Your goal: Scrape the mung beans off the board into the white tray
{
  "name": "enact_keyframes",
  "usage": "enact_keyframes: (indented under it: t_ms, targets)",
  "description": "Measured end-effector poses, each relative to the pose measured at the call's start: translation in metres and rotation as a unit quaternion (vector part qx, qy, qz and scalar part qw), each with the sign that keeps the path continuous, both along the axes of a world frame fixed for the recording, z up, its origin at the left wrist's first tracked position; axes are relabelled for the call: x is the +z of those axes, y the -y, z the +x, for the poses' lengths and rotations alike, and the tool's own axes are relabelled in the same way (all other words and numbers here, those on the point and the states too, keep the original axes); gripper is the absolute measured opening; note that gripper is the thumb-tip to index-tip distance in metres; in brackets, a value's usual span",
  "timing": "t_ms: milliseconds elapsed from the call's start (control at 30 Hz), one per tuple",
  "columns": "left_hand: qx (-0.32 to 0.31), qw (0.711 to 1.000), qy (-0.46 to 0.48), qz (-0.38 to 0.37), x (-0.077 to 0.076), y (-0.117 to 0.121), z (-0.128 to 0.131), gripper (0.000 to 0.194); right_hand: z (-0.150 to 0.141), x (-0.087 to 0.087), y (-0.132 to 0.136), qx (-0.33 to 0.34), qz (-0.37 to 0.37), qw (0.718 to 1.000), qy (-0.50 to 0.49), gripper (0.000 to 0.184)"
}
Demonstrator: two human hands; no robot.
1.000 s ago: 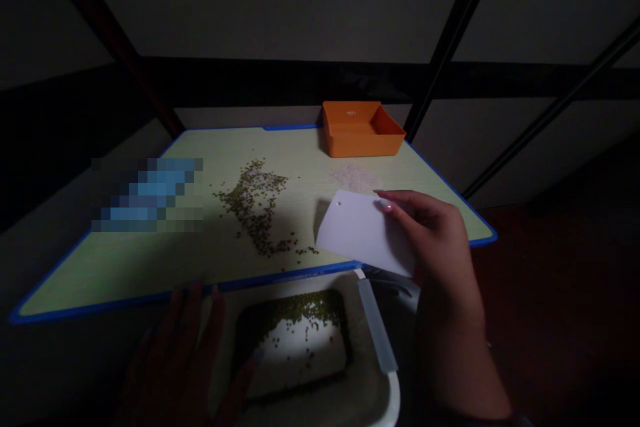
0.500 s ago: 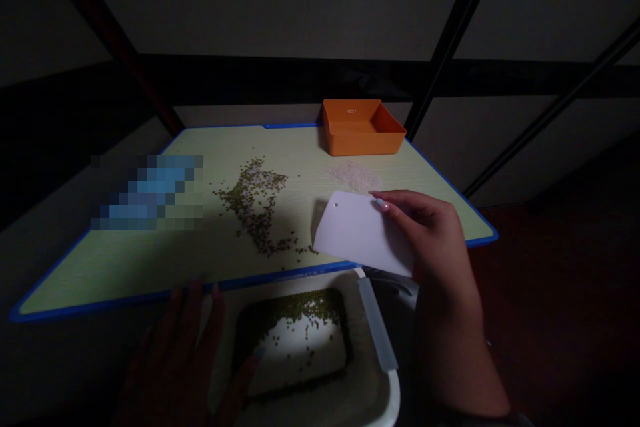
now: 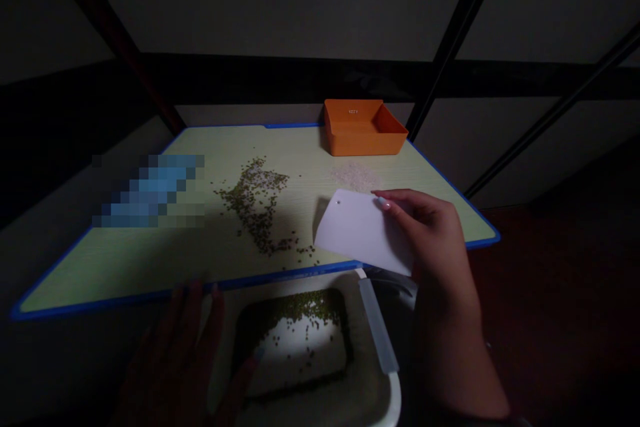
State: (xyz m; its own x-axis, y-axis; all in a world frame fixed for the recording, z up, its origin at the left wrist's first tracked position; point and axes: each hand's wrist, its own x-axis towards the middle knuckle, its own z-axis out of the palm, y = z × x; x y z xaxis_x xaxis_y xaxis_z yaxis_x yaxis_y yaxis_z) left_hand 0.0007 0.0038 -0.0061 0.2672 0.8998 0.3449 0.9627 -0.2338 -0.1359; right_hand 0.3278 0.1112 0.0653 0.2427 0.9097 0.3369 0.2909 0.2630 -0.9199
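White plastic scraper (image 3: pixel 357 230) sits pinched in my right hand (image 3: pixel 437 247), green beans (image 3: pixel 255 207) just to its left, while my left hand (image 3: pixel 175 363) lies open and spread beside the basin (image 3: pixel 393 400).

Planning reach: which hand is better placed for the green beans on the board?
Right hand, probably: it holds a white scraper over the board, near the beans. The left hand sits lower, by the white tub.

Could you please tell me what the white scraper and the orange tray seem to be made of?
The white scraper looks like thin matte plastic, smooth with rounded corners. The orange tray looks like moulded plastic, evenly coloured; dim light leaves both uncertain.
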Motion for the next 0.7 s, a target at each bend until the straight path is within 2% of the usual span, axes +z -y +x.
enact_keyframes:
  t_ms: [167, 367, 700]
  targets:
    - [-0.008, 1.0, 0.009, 0.006, 0.0006, -0.0012, 0.0017, 0.077, -0.0048, -0.0003, -0.0055, 0.001, 0.01, 1.0, 0.014, 0.015]
    - [0.011, 1.0, 0.012, -0.008, 0.0029, -0.0014, 0.0045, 0.076, -0.0073, 0.0003, -0.0098, 0.015, 0.017, 1.0, 0.018, 0.015]
    - [0.005, 1.0, 0.014, 0.002, 0.0001, 0.0001, 0.0024, 0.077, -0.0027, 0.0003, -0.0066, 0.035, 0.003, 0.999, 0.012, 0.012]
